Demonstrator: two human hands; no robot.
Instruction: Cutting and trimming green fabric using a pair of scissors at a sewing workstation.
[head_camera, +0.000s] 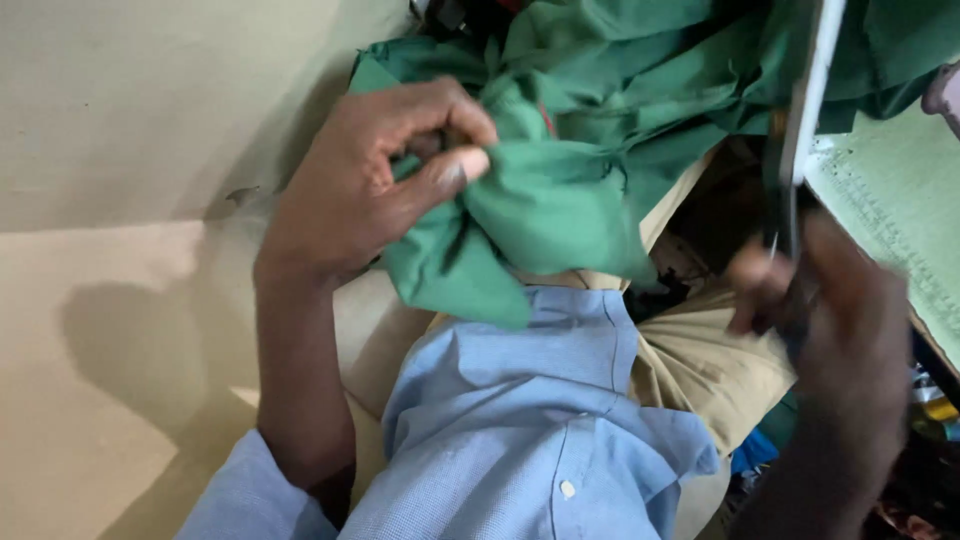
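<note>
Evidently, the left hand (375, 180) pinches green cloth (560, 200) taut for handling. Right hand (840, 320), blurred, grips a dark tool (792, 215); its closure is unclear.

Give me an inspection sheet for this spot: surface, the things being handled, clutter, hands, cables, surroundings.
Surface: pale green table top at right, partly in view.
Things in hand: green cloth, bunched, spilling from the top of the view.
Clutter: dark and coloured items low at right, too blurred to name.
Hands: left hand pinches a fold of the green cloth; right hand blurred, closed around a thin dark tool I cannot identify.
Cables: nothing seen.
Surroundings: beige wall and floor at left; the person wears a light blue shirt and tan trousers.
</note>
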